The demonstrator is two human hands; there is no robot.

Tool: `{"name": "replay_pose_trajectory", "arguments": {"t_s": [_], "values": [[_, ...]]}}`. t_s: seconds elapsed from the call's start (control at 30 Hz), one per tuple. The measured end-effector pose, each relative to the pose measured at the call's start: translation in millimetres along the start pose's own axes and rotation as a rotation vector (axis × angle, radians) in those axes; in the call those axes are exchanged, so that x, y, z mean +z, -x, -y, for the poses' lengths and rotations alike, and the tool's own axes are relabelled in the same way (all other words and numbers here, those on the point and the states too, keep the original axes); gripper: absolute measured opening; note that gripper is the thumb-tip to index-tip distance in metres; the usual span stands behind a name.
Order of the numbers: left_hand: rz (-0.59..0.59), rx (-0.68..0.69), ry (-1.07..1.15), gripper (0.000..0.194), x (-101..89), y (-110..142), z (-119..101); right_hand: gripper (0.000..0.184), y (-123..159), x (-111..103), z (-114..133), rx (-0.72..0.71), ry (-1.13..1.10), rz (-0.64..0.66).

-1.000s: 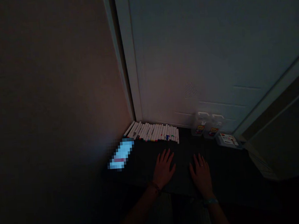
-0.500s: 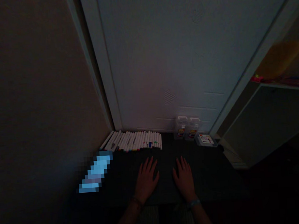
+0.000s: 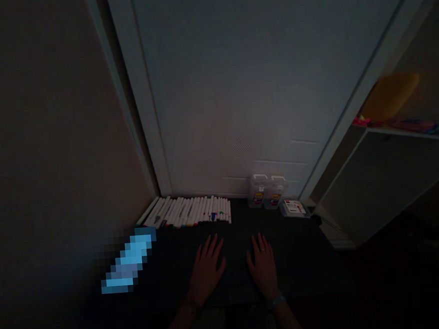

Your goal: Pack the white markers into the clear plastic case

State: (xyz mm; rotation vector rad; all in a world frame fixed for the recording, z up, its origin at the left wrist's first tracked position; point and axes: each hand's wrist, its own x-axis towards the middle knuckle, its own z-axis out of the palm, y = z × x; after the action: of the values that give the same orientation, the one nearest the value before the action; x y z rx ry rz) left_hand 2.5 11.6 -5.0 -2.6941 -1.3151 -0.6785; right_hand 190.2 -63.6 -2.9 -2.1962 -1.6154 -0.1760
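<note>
The room is very dark. My left hand point(image 3: 206, 270) lies flat on a dark surface point(image 3: 309, 258), fingers spread, holding nothing. My right hand point(image 3: 262, 266) rests flat beside it, fingers apart, a ring on one finger and a band at the wrist. Beyond the fingertips, a row of several white markers point(image 3: 187, 211) with coloured caps lies side by side against the foot of a white door point(image 3: 244, 82). Neither hand touches the markers.
Two small clear boxes with handles point(image 3: 265, 192) stand right of the markers, a flat labelled box point(image 3: 293, 207) beside them. A glowing blue blurred rectangle point(image 3: 127, 261) lies at the left. A wall point(image 3: 45, 146) rises at the left, a shelf with coloured items point(image 3: 397, 122) at the right.
The view has shifted up and rightwards, so hands, markers and boxes sit lower left in the picture. Both hands stay flat on the surface, unmoved relative to the markers.
</note>
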Motion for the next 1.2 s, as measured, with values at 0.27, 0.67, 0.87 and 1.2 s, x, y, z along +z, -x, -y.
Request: {"name": "replay_pose_trajectory", "arguments": {"t_s": [0.27,0.67,0.87,1.2], "values": [[0.013,0.004,-0.015,0.052,-3.8,0.2,-1.3,0.052,0.2,-0.4,-0.3,-0.009,0.007,0.002],[0.025,0.001,-0.007,0.051,-5.9,0.4,-1.8,0.052,0.5,0.1,-0.1,-0.001,0.003,-0.001],[0.040,0.003,-0.013,0.051,-5.5,0.7,-1.4,0.052,0.3,0.7,-0.7,-0.008,-0.012,0.001],[0.024,0.008,-0.011,0.050,-2.2,0.1,-0.4,0.049,3.4,1.8,-1.9,-0.022,-0.116,-0.024]]}}
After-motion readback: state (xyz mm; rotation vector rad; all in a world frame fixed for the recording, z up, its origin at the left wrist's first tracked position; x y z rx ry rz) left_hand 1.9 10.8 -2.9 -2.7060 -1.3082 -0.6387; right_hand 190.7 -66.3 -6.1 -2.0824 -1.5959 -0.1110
